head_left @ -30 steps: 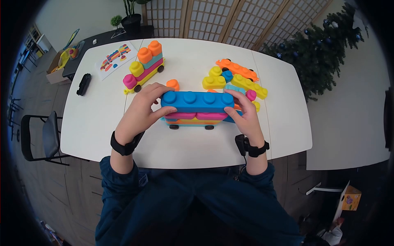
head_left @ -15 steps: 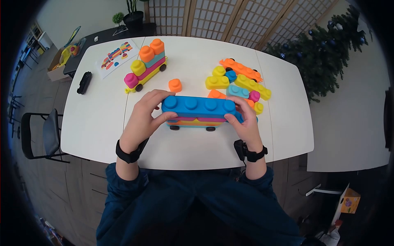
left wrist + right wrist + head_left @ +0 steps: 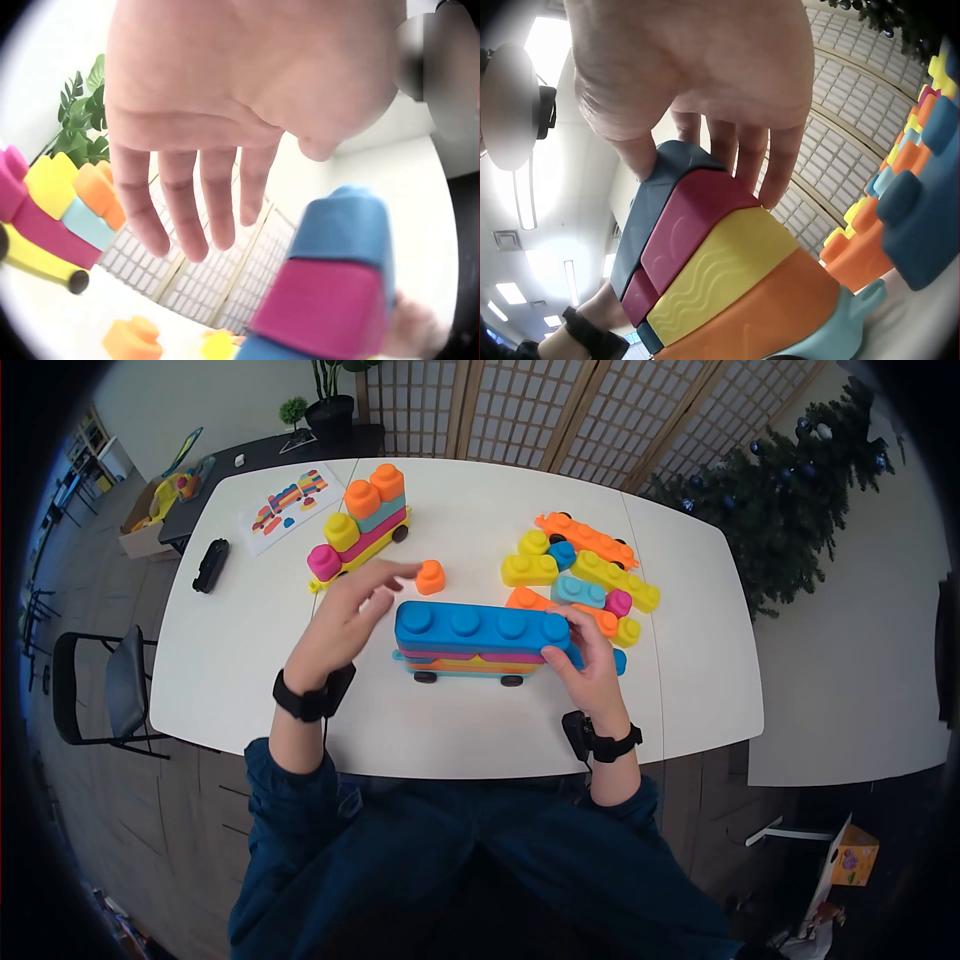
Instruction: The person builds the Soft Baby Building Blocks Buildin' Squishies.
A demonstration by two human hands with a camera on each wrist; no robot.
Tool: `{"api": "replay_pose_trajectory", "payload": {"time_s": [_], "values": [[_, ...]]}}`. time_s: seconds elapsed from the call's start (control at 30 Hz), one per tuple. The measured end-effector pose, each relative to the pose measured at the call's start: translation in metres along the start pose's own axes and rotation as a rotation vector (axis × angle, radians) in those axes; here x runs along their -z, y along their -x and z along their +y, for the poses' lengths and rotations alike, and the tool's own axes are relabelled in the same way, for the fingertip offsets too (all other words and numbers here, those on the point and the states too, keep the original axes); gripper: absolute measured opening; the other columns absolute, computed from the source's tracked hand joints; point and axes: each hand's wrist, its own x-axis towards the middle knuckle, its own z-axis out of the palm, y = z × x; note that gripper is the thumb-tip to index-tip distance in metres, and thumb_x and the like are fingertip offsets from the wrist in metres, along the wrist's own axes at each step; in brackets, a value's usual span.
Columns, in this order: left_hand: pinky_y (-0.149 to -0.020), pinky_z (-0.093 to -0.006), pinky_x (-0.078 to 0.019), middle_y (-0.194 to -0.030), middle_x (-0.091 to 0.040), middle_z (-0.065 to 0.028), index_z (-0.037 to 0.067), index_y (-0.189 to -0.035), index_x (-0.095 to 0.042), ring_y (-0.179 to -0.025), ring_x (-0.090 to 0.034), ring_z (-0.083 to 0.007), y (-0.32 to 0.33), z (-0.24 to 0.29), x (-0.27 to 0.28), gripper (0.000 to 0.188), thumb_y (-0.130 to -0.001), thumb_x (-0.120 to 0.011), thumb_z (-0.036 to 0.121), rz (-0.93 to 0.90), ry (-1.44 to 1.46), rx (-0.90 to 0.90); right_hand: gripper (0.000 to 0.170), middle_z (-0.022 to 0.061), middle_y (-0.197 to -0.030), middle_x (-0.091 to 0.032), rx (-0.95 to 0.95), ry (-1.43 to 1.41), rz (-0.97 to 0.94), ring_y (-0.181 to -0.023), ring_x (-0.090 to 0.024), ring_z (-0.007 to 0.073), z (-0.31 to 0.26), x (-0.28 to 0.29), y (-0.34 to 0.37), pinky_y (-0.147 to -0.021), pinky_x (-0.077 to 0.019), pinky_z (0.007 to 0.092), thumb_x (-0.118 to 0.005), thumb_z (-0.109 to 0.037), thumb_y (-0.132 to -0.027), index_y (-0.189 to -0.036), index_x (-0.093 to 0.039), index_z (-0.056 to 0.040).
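Note:
A long blue block (image 3: 485, 630) with a row of studs tops a stacked toy wagon in front of me. Beneath it, in the right wrist view, come magenta (image 3: 697, 210), yellow (image 3: 724, 270) and orange (image 3: 780, 307) layers on a light-blue wheeled base (image 3: 832, 330). My right hand (image 3: 592, 665) grips the blue block's right end, thumb on the near side and fingers behind. Off the block's left end, my left hand (image 3: 345, 625) is raised with fingers extended and nothing in them. Its fingertips are near a small orange block (image 3: 430, 578) behind the wagon.
A yellow-based toy wagon (image 3: 372, 545) with stacked blocks stands at the back left, beside a picture sheet (image 3: 285, 505) and a black case (image 3: 210, 566). Loose blocks, including a light-blue one (image 3: 578, 591), lie at the right near an orange wheeled base (image 3: 588, 540).
My left hand has let go of the blue block's left end and moved up and left toward the small orange block. The blue block has come down onto the stack; my right hand keeps its grip.

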Motion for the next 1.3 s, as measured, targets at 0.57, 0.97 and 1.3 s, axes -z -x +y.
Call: {"api": "replay_pose_trajectory", "payload": {"time_s": [0.57, 0.97, 1.3], "values": [[-0.090, -0.0357, -0.0544, -0.106, -0.069, -0.0135, 0.003, -0.116, -0.069, -0.103, -0.067, -0.0286, -0.055, -0.068, -0.029, 0.038, -0.083, -0.078, 0.020, -0.082, -0.344, 0.158, 0.045, 0.0114, -0.125, -0.067, -0.014, 0.012, 0.012, -0.111, -0.066, 0.0213, 0.001, -0.004, 0.004, -0.099, -0.0514, 0.0342, -0.076, -0.019, -0.093, -0.131, -0.059, -0.0041], [-0.082, -0.0294, -0.0527, -0.108, -0.072, -0.0079, 0.006, -0.118, -0.071, -0.096, -0.066, -0.0208, -0.005, 0.047, 0.030, 0.046, -0.073, -0.077, 0.012, -0.042, -0.090, -0.205, 0.044, 0.0107, -0.125, -0.068, -0.011, -0.010, 0.005, -0.111, -0.067, 0.0208, 0.003, -0.005, 0.003, -0.099, -0.0513, 0.0337, -0.075, -0.018, -0.093, -0.132, -0.059, -0.0045], [-0.081, -0.0302, -0.0526, -0.112, -0.072, -0.0064, 0.008, -0.122, -0.070, -0.101, -0.066, -0.0208, 0.002, 0.039, 0.015, 0.048, -0.075, -0.079, 0.012, -0.074, -0.079, -0.170, 0.045, 0.0113, -0.124, -0.068, -0.002, 0.011, 0.000, -0.111, -0.067, 0.0209, 0.002, -0.003, 0.004, -0.099, -0.0514, 0.0335, -0.076, -0.019, -0.093, -0.132, -0.059, -0.0036]]}}
